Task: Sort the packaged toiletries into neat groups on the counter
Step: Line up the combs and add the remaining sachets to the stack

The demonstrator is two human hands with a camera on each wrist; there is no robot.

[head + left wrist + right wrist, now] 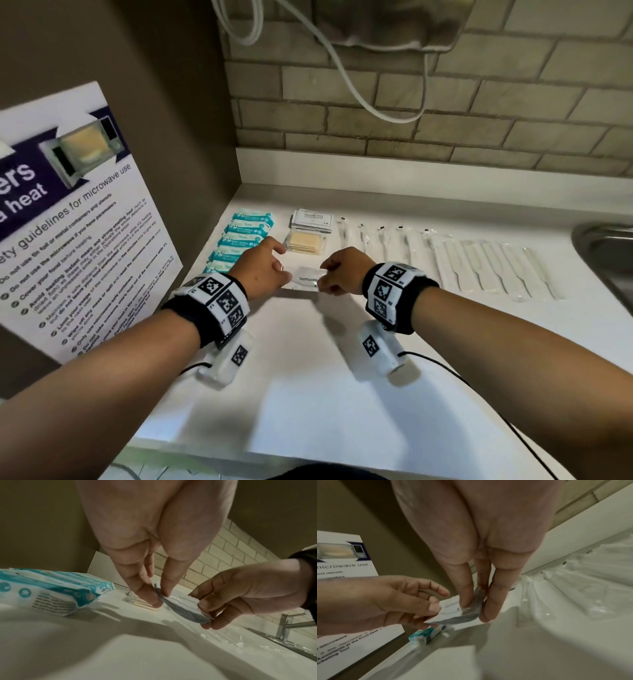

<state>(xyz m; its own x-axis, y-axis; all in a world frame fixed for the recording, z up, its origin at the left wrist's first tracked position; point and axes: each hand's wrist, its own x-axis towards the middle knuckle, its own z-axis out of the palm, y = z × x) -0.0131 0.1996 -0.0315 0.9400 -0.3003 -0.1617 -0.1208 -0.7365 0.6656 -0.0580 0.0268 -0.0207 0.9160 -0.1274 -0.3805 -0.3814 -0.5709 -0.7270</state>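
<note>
a: head view, centre of the frame: both hands hold a small stack of flat white toothpaste sachets [306, 279] just above the white counter [308, 377]. the left hand [262, 270] pinches the stack's left edge between thumb and fingers, and the right hand [342, 272] pinches its right edge.

b: left wrist view agrees. the sachets [181, 606] bow a little between the two pinches, edges fanned.

a: so the step in hand looks like squaring the stack before setting it down. i'd tap the long edge on the counter, let the pinches ease so the sachets slide flush, then lay it flat.

b: where?

a: the open spot just below the clear packet of yellowish pads [306, 242], which sits under the white shampoo sachets [312, 219]. keep it in line with that column, apart from the teal-and-white wipe packs [245, 240] at left and the row of clear-wrapped toothbrushes [445, 260] at right.

b: risk?

a: slick sachets may fan out when released, so press the top lightly before the fingers come away.
</note>
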